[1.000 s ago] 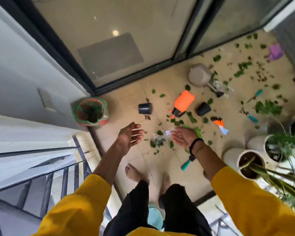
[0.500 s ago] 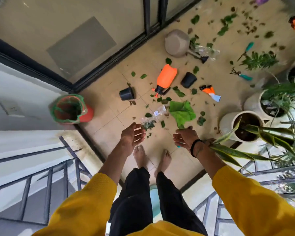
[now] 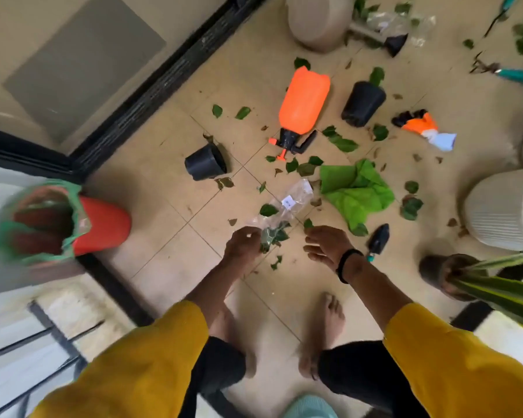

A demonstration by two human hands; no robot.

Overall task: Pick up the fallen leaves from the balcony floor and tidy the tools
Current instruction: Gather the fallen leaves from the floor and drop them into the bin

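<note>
Green leaves (image 3: 341, 143) lie scattered over the beige floor tiles. A clear plastic bag (image 3: 287, 203) with leaves in it lies just ahead of my hands. My left hand (image 3: 242, 245) is low over the bag's near end, fingers curled onto it. My right hand (image 3: 323, 242) hovers beside it with relaxed fingers, holding nothing, just short of a single leaf (image 3: 308, 223). Tools on the floor: an orange spray bottle (image 3: 304, 101) on its side, a black trowel (image 3: 379, 239) right of my right hand, and a teal-handled tool (image 3: 517, 75) far right.
A red bin with a green liner (image 3: 103, 226) stands at the left by the door track. Two black pots (image 3: 207, 162) (image 3: 363, 104) lie tipped, with a green cloth (image 3: 357, 191), an orange glove (image 3: 426, 128), a beige pot (image 3: 317, 22) and a white planter (image 3: 495, 209) around them.
I have bent down, so the floor is much closer. Both hands dropped from the air toward the floor; the left, open before, now curls onto the bag's end.
</note>
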